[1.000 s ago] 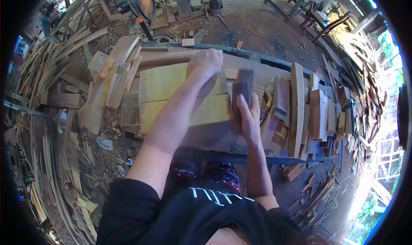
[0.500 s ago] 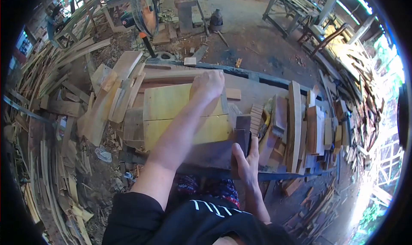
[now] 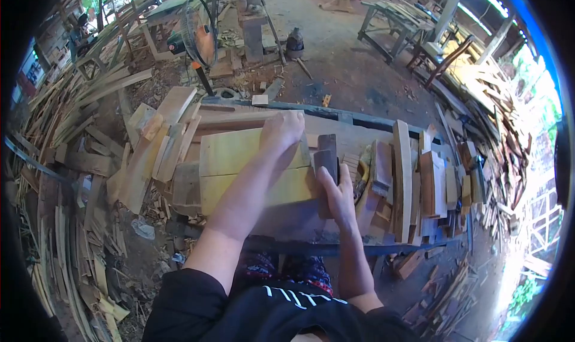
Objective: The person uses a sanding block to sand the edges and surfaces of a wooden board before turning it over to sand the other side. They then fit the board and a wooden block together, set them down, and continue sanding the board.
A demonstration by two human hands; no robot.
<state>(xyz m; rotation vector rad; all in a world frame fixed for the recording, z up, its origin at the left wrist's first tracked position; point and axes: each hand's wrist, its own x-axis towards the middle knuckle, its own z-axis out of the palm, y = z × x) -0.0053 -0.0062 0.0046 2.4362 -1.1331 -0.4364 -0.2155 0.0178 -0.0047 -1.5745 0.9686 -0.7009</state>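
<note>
1. At the centre of the head view, a yellow board (image 3: 251, 168) lay flat on the workbench (image 3: 287, 222), its long side running from 9 to 3 o'clock, with a seam across its middle.
2. At 12 o'clock of that board, the left hand (image 3: 284, 131) pressed down on the far edge, fingers curled over it, pinning the wood; it gripped nothing else.
3. At 3 o'clock of the board, the right hand (image 3: 336, 189) was wrapped around a dark wooden block (image 3: 327, 156), which looked like a hand plane, resting against the board's right end.
4. The two hands were apart, one on the board and one clamped on the block.
5. Judged from its thickness and grain, the board would be stiff and fairly heavy, rough enough not to slip, and best held by flat pressure on top or by its long edges.
6. The block seemed solid and dense, and a full grip around its rear body would suit it.
7. Toward 3 o'clock on the bench stood a row of offcuts (image 3: 419, 180) on edge; at 9 o'clock loose planks (image 3: 156, 144) were heaped, and a fan (image 3: 200, 33) stood at 11 o'clock.
</note>
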